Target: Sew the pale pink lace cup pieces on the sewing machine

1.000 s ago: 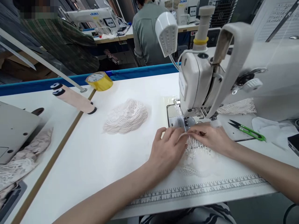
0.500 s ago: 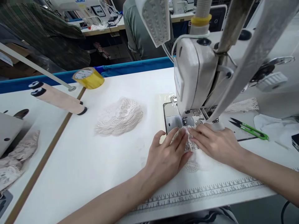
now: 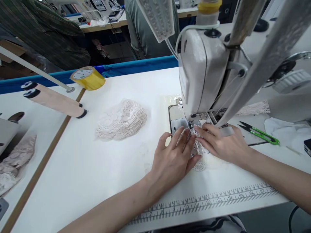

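Two bare hands flat on small cream lace piece (image 3: pixel 197 149), at needle plate of white industrial sewing machine (image 3: pixel 202 68). L. hand (image 3: pixel 173 160): fingers spread, pressing lace down. R. hand (image 3: pixel 222 144): fingers together, tips pinning lace edge just beside presser foot; nothing gripped. For clean seam, judged best: keep fingertips clear of needle, hold edge flat & aligned, feed evenly w/ light pressure. Surface: white table (image 3: pixel 102 168) w/ printed ruler strip (image 3: pixel 206 200) along front edge. Near: stack of cream lace pieces (image 3: pixel 121 120), green thread snips (image 3: pixel 259 133), yellow tape roll (image 3: pixel 87 77), pink cylinder roll (image 3: pixel 54 101). Background: other workstations, person in grey-green shirt (image 3: pixel 143 29).
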{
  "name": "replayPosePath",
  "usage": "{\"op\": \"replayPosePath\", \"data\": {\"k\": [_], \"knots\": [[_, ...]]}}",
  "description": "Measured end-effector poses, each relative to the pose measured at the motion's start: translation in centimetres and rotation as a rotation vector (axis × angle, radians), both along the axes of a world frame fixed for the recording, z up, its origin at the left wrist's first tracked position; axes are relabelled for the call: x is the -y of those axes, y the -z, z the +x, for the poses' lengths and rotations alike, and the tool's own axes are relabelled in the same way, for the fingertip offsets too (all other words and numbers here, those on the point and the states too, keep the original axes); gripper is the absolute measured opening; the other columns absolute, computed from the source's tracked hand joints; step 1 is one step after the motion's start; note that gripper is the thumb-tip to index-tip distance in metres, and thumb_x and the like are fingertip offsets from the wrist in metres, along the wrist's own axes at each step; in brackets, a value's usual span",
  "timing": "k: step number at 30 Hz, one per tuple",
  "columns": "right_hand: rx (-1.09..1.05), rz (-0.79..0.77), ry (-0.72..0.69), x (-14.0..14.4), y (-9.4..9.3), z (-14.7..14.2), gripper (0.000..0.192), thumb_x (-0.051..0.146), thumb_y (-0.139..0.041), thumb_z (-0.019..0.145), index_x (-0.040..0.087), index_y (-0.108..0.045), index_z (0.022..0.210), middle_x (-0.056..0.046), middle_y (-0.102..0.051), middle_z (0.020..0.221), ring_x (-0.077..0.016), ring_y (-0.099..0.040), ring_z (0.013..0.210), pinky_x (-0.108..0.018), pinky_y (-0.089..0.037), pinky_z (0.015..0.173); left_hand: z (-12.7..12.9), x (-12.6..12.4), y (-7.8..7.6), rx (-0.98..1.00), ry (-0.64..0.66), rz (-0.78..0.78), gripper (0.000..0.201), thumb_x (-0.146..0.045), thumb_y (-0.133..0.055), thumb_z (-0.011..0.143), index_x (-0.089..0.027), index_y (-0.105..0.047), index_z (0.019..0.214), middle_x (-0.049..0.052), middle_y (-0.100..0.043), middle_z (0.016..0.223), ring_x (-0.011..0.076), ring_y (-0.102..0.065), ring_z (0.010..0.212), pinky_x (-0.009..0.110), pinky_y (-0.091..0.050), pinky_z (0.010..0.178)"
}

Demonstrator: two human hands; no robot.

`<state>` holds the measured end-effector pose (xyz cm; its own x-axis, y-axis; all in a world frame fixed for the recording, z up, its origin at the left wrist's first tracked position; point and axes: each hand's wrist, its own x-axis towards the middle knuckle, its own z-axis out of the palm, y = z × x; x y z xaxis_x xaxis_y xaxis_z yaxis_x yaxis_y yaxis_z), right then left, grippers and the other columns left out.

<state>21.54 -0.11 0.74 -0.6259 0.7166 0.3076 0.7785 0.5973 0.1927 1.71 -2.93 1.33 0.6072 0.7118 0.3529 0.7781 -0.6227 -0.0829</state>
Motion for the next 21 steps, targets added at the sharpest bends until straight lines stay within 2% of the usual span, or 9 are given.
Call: {"op": "replayPosePath", "data": {"k": [12,17,21], "knots": [[-0.005,0.013,0.001,-0.13,0.22,0.19,0.035,0.037,-0.039,0.098,0.021,-0.066,0.114,-0.007,-0.070,0.084,-0.0164,-0.060,0.080,-0.032,-0.033,0.055,0.09,0.07,0.46,0.007,-0.004,0.020,0.040,-0.042,-0.044,0.095,-0.018,-0.059,0.122,0.009,-0.061,0.126,0.0253,-0.050,0.121,0.041,-0.035,0.093],[0.025,0.019,0.019,-0.18,0.11,0.27,0.035,0.037,-0.039,0.098,0.023,-0.067,0.115,-0.007,-0.070,0.087,-0.0162,-0.057,0.072,-0.031,-0.031,0.054,0.09,0.06,0.50,0.021,-0.004,0.008,0.040,-0.041,-0.045,0.094,-0.018,-0.059,0.123,0.010,-0.061,0.126,0.0267,-0.051,0.120,0.043,-0.036,0.094],[0.026,-0.011,0.043,-0.27,0.10,0.25,0.036,0.038,-0.038,0.098,0.024,-0.067,0.115,-0.007,-0.069,0.085,-0.0163,-0.057,0.073,-0.031,-0.032,0.055,0.05,-0.07,0.57,0.035,-0.005,-0.004,0.040,-0.042,-0.046,0.093,-0.019,-0.058,0.124,0.010,-0.059,0.128,0.0270,-0.051,0.120,0.043,-0.036,0.095]]}}
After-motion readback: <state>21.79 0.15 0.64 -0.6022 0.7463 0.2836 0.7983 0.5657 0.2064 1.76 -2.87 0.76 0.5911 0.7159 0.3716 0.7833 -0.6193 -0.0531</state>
